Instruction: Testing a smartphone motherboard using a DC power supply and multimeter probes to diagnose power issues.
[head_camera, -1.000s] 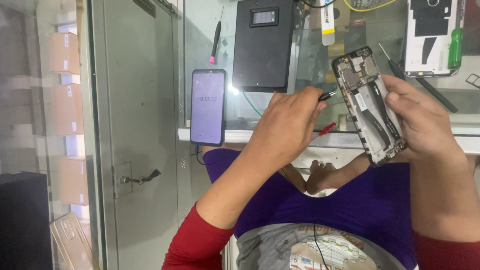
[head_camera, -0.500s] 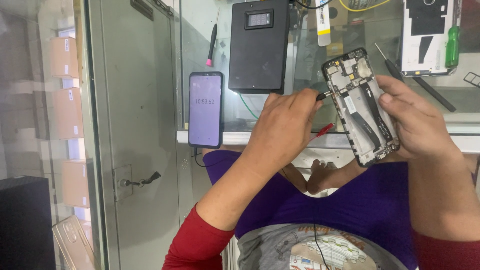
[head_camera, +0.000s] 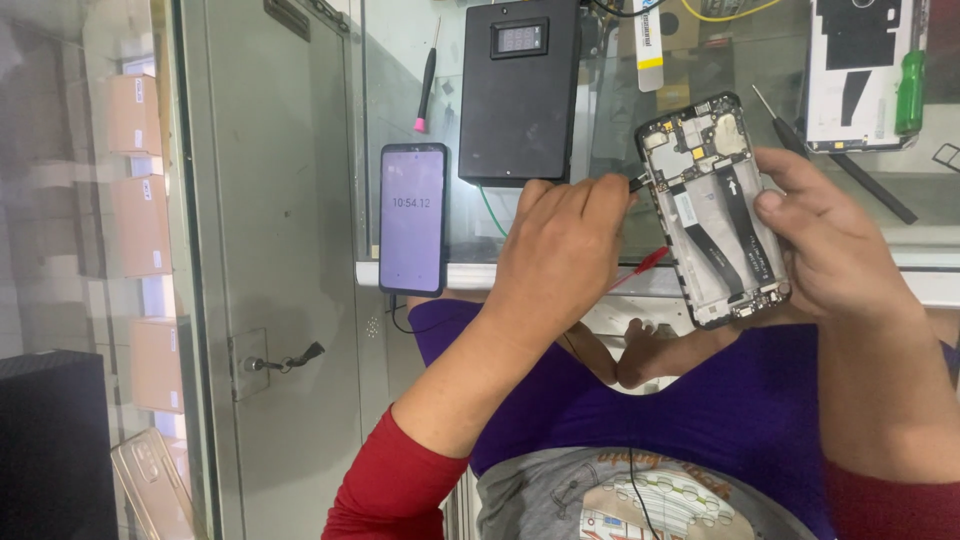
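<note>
Nearest the camera, the left hand is curled tight around a thin probe whose dark tip meets the upper left edge of the opened phone; a red lead trails out below the knuckles. The right hand pinches the opened phone by its right side — thumb on the face, fingers behind — holding it tilted above the front edge of the glass counter, with open air beneath it. Just beyond the left hand, a lit phone leans upright at the counter's edge, close beside a black meter box. Farther back lie a pink-tipped tool, a green-handled screwdriver and a white back cover — little bare glass between them.
</note>
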